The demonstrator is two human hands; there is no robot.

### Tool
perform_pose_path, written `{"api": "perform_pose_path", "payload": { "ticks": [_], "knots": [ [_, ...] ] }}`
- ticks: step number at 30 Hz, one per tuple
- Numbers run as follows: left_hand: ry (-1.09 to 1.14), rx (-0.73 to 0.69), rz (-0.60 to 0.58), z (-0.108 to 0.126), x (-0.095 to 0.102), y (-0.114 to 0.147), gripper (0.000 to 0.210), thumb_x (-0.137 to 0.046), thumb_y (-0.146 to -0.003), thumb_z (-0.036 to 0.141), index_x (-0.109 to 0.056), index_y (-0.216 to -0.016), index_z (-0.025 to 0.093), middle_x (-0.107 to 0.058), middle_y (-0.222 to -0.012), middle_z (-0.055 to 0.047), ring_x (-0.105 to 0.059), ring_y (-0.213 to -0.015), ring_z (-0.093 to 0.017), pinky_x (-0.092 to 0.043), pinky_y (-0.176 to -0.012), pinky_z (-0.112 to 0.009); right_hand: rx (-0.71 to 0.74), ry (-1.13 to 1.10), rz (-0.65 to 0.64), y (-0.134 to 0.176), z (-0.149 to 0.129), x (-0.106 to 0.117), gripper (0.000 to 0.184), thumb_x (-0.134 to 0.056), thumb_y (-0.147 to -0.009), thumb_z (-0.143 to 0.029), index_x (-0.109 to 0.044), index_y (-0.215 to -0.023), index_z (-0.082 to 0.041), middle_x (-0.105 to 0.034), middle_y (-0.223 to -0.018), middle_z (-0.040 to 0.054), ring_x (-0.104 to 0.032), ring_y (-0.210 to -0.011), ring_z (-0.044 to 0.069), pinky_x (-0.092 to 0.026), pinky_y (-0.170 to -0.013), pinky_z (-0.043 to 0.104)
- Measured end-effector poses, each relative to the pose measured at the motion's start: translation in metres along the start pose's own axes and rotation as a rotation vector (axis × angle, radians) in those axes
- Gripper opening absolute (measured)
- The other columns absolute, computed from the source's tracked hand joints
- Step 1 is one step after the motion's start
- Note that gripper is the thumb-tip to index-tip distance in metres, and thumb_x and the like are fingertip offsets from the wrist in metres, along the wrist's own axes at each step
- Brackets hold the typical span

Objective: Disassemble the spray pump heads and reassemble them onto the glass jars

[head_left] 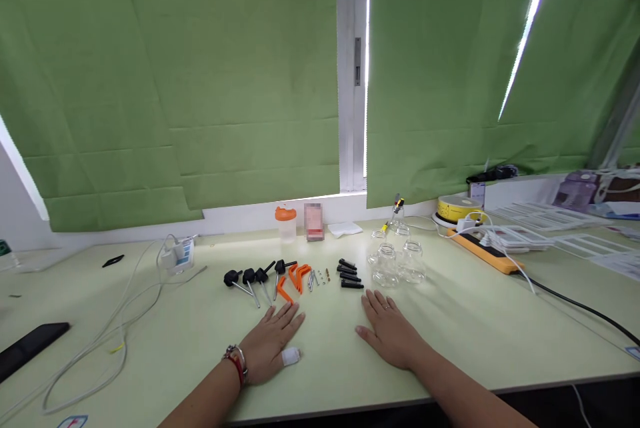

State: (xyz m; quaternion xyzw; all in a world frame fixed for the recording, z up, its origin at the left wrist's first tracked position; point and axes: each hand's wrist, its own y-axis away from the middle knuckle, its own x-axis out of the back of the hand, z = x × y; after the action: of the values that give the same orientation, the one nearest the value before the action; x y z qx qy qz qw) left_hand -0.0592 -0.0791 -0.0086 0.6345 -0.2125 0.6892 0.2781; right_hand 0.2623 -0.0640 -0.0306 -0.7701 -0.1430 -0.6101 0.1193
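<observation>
My left hand (270,347) lies flat on the table, fingers outstretched, a white wrap round its thumb. Just beyond its fingertips are orange curved plastic pieces (285,290) and several black knobs with metal rods (249,276). My right hand (390,331) also rests flat, fingers extended and holding nothing. Ahead of it lie several black ridged plastic parts (352,285) in a column, beside a group of clear glass jars (387,268). Between the two sets are small metal pins (311,280) and other tiny pieces I cannot make out.
An orange-lidded cup (287,225) and a small box (314,222) stand by the wall. White cables (125,321), a power strip (185,256) and a dark phone (33,347) are on the left. An orange power strip (485,253) and papers (545,215) lie right.
</observation>
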Motion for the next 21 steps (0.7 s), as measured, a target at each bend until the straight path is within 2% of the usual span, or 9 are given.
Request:
{"api": "perform_pose_path", "payload": {
  "ticks": [1, 3, 5, 6, 8, 10, 13, 17, 21],
  "knots": [
    [0.002, -0.003, 0.004, 0.0, 0.0, 0.0, 0.065, -0.026, -0.091, 0.057, -0.008, -0.147, 0.029, -0.009, -0.153, -0.009, -0.01, -0.141, -0.029, -0.014, -0.112, -0.055, 0.009, 0.001, 0.033, 0.0, -0.003, 0.0, 0.077, -0.021, -0.09, -0.061, -0.026, -0.144, -0.006, -0.019, -0.152, 0.017, -0.014, -0.14, 0.032, -0.013, -0.112, 0.046],
    [0.014, -0.021, 0.025, 0.0, -0.001, -0.001, 0.066, -0.028, -0.091, 0.055, -0.007, -0.147, 0.027, -0.009, -0.154, -0.009, -0.011, -0.141, -0.027, -0.016, -0.113, -0.051, 0.067, 0.005, 0.114, -0.001, -0.012, -0.001, 0.061, -0.026, -0.093, -0.047, -0.042, -0.136, -0.006, -0.037, -0.143, 0.0185, -0.031, -0.133, 0.031, -0.024, -0.107, 0.043],
    [0.009, -0.047, 0.094, -0.001, -0.002, -0.008, 0.068, -0.03, -0.092, 0.052, -0.007, -0.148, 0.023, -0.011, -0.154, -0.009, -0.012, -0.141, -0.024, -0.017, -0.114, -0.047, 0.173, 0.017, 0.182, -0.007, -0.024, -0.001, 0.042, -0.028, -0.094, -0.03, -0.061, -0.113, -0.011, -0.058, -0.119, 0.0151, -0.05, -0.112, 0.026, -0.035, -0.096, 0.038],
    [-0.006, -0.051, 0.151, -0.002, -0.002, -0.013, 0.067, -0.032, -0.092, 0.049, -0.009, -0.148, 0.021, -0.013, -0.154, -0.009, -0.013, -0.141, -0.023, -0.016, -0.115, -0.046, 0.218, 0.03, 0.197, -0.012, -0.03, -0.001, 0.038, -0.029, -0.093, -0.024, -0.064, -0.1, -0.013, -0.063, -0.105, 0.0127, -0.054, -0.101, 0.024, -0.037, -0.089, 0.036],
    [-0.072, 0.003, 0.296, -0.008, -0.002, -0.025, 0.059, -0.033, -0.092, 0.04, -0.02, -0.146, 0.017, -0.022, -0.152, -0.009, -0.015, -0.141, -0.023, -0.012, -0.116, -0.048, 0.24, 0.067, 0.249, -0.027, -0.041, 0.0, 0.033, -0.032, -0.092, -0.018, -0.064, -0.087, -0.014, -0.063, -0.092, 0.0105, -0.053, -0.09, 0.022, -0.038, -0.083, 0.034],
    [-0.15, 0.17, 0.424, -0.018, -0.001, -0.04, 0.049, -0.033, -0.091, 0.028, -0.036, -0.139, 0.016, -0.035, -0.147, -0.01, -0.022, -0.139, -0.025, -0.009, -0.115, -0.051, 0.206, 0.106, 0.303, -0.046, -0.049, -0.001, 0.029, -0.035, -0.09, -0.013, -0.064, -0.084, -0.014, -0.062, -0.091, 0.01, -0.051, -0.09, 0.022, -0.037, -0.082, 0.033],
    [-0.239, 0.439, 0.495, -0.038, 0.007, -0.057, 0.042, -0.031, -0.088, 0.017, -0.052, -0.125, 0.015, -0.045, -0.14, -0.013, -0.036, -0.132, -0.028, -0.007, -0.114, -0.053, 0.159, 0.139, 0.377, -0.075, -0.055, -0.001, 0.029, -0.036, -0.09, -0.011, -0.064, -0.09, -0.015, -0.061, -0.098, 0.0107, -0.048, -0.096, 0.023, -0.032, -0.087, 0.035],
    [-0.251, 0.522, 0.485, -0.069, 0.023, -0.072, 0.047, -0.033, -0.082, 0.01, -0.049, -0.126, 0.007, -0.041, -0.14, -0.022, -0.037, -0.13, -0.032, -0.01, -0.112, -0.056, 0.107, 0.161, 0.412, -0.102, -0.055, -0.002, 0.034, -0.033, -0.091, -0.011, -0.062, -0.108, -0.015, -0.061, -0.103, 0.0113, -0.045, -0.102, 0.025, -0.026, -0.093, 0.037],
    [-0.216, 0.471, 0.367, -0.09, 0.031, -0.083, 0.055, -0.04, -0.077, 0.007, -0.044, -0.131, 0.012, -0.041, -0.143, -0.015, -0.034, -0.133, -0.029, -0.002, -0.111, -0.057, 0.079, 0.166, 0.381, -0.113, -0.051, -0.005, 0.033, -0.035, -0.088, -0.008, -0.065, -0.1, -0.015, -0.063, -0.097, 0.0116, -0.045, -0.099, 0.025, -0.024, -0.091, 0.038]
  ]
}}
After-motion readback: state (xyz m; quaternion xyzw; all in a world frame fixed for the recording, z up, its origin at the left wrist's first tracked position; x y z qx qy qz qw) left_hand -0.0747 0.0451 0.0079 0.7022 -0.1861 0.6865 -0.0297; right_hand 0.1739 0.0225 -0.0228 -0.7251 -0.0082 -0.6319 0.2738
